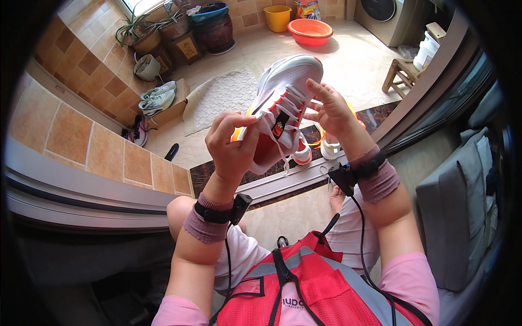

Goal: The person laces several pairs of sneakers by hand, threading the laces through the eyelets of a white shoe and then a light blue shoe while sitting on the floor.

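Note:
A white running sneaker (285,93) with red lining and an orange-yellow heel edge is held up before me, toe away from me. My left hand (234,142) is at its left side, thumb and forefinger pinching a white shoelace (267,120) by the collar. My right hand (332,108) rests along the opposite side, thumb near the toe and fingertips against the upper. Loose lace hangs from the shoe's opening. Below it, a white-and-red shoe (302,153) and another white shoe (330,147) with orange laces stand on the dark threshold.
A metal door track (281,175) crosses in front of me. Beyond lie a white mat (220,98), sneakers (159,100) on a cardboard box (179,102), an orange basin (310,32) and a yellow bucket (278,19). A wooden stool (397,77) stands right. Cables hang from both wrist devices.

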{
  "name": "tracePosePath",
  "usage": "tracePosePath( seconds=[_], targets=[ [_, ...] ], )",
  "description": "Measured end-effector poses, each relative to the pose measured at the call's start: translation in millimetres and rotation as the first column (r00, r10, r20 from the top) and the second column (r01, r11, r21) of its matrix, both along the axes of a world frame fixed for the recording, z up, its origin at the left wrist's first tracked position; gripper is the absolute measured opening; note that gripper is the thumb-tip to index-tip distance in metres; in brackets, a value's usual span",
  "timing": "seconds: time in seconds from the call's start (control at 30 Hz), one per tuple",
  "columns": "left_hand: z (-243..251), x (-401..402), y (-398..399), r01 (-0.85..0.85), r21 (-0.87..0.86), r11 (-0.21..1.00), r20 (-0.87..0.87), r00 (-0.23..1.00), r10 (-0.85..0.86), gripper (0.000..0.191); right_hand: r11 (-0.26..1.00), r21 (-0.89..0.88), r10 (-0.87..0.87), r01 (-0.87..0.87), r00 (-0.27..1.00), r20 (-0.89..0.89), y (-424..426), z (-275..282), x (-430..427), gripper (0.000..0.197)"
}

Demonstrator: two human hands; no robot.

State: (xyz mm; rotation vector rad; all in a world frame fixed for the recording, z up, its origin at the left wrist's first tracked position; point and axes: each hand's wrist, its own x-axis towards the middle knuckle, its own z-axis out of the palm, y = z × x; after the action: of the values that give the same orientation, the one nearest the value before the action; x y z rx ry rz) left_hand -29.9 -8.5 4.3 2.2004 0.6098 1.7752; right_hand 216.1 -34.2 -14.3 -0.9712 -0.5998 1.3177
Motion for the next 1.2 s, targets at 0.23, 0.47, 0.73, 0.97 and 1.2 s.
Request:
tracePosePath(
  seconds=[0.23, 0.47, 0.73, 0.97, 1.2],
  targets=[
    [5.3, -3.3, -0.5, -0.013, -0.042, 0.999, -0.048, 0.999, 0.011, 0.012, 0.977, 0.212, 0.017, 0.038, 0.968, -0.249, -2.6, 9.4, 2.6, 0.037],
    [6.4, -0.7, 1.5, -0.154, -0.191, 0.969, -0.055, 0.988, 0.146, 0.011, 0.872, 0.386, -0.260, 0.302, 0.953, -0.159, -1.7, 3.9, -1.0, 0.042],
    [-8.4, 10.0, 7.2, 0.374, -0.703, 0.605, 0.333, 0.925, -0.184, 0.019, 0.712, 0.609, -0.426, 0.351, 0.904, -0.024, -8.6, 16.1, -23.5, 0.039],
    [-4.2, 14.7, 4.0, 0.442, -0.781, 0.440, 0.444, 0.890, -0.105, 0.019, 0.620, 0.723, -0.533, 0.305, 0.840, 0.103, -18.6, 20.0, -31.4, 0.041],
    [-9.9, 9.6, 10.6, 0.677, -0.694, 0.243, 0.698, 0.716, -0.004, 0.009, 0.596, 0.755, -0.527, 0.272, 0.842, 0.112, -23.4, 24.6, -32.5, 0.042]
  ],
)
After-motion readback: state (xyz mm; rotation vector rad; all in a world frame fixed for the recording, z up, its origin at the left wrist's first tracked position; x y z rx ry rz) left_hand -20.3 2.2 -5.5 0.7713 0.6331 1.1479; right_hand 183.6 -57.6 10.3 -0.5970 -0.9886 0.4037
